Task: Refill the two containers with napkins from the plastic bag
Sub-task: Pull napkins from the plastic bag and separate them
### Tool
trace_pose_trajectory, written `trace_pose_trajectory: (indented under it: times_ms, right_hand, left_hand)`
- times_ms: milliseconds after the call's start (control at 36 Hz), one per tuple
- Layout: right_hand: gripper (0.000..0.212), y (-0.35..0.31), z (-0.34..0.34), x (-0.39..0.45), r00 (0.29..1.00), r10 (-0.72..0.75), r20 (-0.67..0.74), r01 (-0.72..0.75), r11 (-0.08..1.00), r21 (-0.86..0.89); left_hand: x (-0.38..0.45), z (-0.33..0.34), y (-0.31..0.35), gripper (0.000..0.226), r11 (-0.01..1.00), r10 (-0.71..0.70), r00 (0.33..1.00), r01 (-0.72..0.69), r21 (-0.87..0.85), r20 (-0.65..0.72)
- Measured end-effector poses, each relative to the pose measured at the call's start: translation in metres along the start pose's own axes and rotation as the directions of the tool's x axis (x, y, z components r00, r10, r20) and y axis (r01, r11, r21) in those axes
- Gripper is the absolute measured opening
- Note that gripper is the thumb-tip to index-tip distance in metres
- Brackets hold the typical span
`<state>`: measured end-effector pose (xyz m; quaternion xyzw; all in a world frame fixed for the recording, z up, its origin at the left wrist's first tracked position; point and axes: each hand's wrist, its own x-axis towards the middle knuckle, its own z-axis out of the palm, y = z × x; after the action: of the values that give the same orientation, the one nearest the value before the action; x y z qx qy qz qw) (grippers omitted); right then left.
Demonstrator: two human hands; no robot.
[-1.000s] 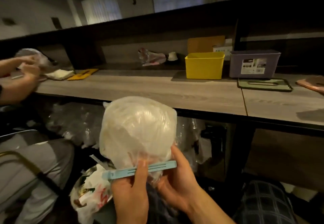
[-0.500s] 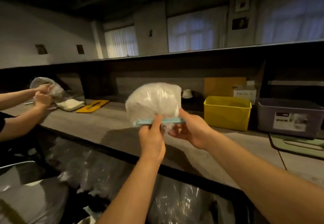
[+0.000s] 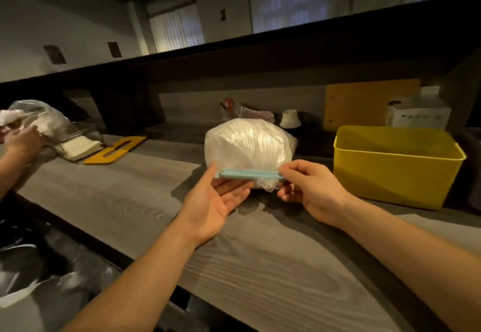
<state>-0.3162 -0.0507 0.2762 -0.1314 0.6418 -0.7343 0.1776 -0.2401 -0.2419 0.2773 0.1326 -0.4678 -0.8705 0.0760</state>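
Bulging clear plastic bag (image 3: 247, 144), clipped shut

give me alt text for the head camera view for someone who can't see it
Two hands hold a clipped plastic bag of napkins over a grey counter: right hand pinches the blue clip, left hand supports underneath. An empty yellow container stands right.

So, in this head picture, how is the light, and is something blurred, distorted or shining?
Head view: dim, warm room light; the hands and the plastic bag throw dark shadows on the wooden counter; soft glare on the bag's film; the wide lens bends the shelf edge and stretches both forearms; another person's hands at far left look motion-blurred; the yellow container stays fairly sharp.
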Motion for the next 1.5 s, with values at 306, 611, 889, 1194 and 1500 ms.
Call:
trace_pose_trajectory:
  times_ms: [306, 611, 889, 1194, 1500]
  right_hand:
    - [0.019, -0.004, -0.002, -0.004, 0.999, 0.020, 0.033, -0.024, 0.992, 0.122]
    - [0.028, -0.004, -0.002, -0.005, 0.993, -0.026, -0.114, 0.022, 0.999, -0.031]
    - [0.027, 0.000, -0.005, -0.003, 0.998, -0.051, -0.031, 0.053, 0.997, 0.061]
    - [0.018, 0.001, -0.010, -0.011, 0.976, -0.174, 0.133, 0.191, 0.974, -0.125]
    - [0.019, 0.001, -0.070, -0.104, 0.889, -0.432, -0.151, 0.327, 0.831, -0.451]
  left_hand:
    - [-0.009, 0.002, -0.001, 0.024, 0.995, 0.089, 0.996, -0.089, 0.045, -0.004]
    - [-0.014, -0.006, -0.005, 0.037, 0.856, 0.374, 0.917, -0.399, 0.329, 0.141]
    - [-0.013, -0.016, -0.006, 0.030, 0.824, 0.367, 0.910, -0.414, 0.387, 0.192]
    - [-0.008, -0.019, 0.003, 0.024, 0.930, 0.264, 0.957, -0.285, 0.233, 0.119]
    - [-0.007, -0.022, -0.001, 0.021, 0.829, 0.353, 0.926, -0.377, 0.413, 0.137]
